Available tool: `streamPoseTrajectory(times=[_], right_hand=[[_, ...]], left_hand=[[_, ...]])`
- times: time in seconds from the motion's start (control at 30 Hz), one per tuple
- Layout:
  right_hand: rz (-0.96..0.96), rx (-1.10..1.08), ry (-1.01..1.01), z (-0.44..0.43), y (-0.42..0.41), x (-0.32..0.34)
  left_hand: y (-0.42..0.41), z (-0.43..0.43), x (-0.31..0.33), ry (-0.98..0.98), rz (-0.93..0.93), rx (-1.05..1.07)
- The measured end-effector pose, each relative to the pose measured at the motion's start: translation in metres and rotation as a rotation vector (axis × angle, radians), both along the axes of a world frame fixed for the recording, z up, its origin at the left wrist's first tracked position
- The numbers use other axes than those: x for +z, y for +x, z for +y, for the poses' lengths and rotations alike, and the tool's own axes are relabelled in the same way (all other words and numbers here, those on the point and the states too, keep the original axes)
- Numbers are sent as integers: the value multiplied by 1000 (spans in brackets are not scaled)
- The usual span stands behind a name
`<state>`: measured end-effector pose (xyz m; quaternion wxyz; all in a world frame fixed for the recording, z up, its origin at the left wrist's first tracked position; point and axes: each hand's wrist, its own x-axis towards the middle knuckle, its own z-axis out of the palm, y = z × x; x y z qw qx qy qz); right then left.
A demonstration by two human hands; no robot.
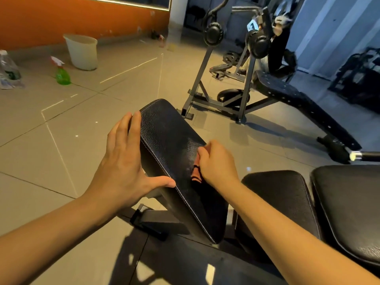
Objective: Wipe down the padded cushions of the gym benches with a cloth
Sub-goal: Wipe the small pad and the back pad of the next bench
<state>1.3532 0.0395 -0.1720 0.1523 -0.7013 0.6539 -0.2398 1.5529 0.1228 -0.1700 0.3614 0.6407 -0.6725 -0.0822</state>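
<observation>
Orange wall (61,17), grey tile floor (61,151), white bucket (82,51) nr wall

I can read nothing here; the small pale-blue tag (252,26) on the far black metal barbell rack (247,83) is too blurred.

Dim, warm gym interior seen through a wide-angle lens.

A light strip (123,2) at the top edge is mirrored as thin bright lines on the glossy floor (61,161), while the far-right wall (329,27) reads cool blue. The cushion (168,136) carries a pale sheen and a chrome bar end (354,156) flares. Heavy shadow broken by bright patches fills the bottom edge. Far equipment is soft and smeared, and straight lines bow toward the corners.
</observation>
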Motion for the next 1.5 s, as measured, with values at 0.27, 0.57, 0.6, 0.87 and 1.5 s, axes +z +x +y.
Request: streamPoseTrajectory(times=[0.27, 0.57, 0.6, 0.87, 1.5], right_hand=[[119, -144, -33, -60, -39, -20], [38, 66, -168, -10, 4, -5], [-8, 113, -207, -13, 17, 3], [253, -174, -19, -35, -66, -48], [141, -14, -13, -19, -51, -25]], left_hand=[[4, 1, -1, -13, -32, -23], [3, -1, -5, -32, -6, -10], [3, -1, -4, -28, -9, -10], [3, -1, -6, -48, -10, -17], [4, -1, -5, -47, -19, -3]])
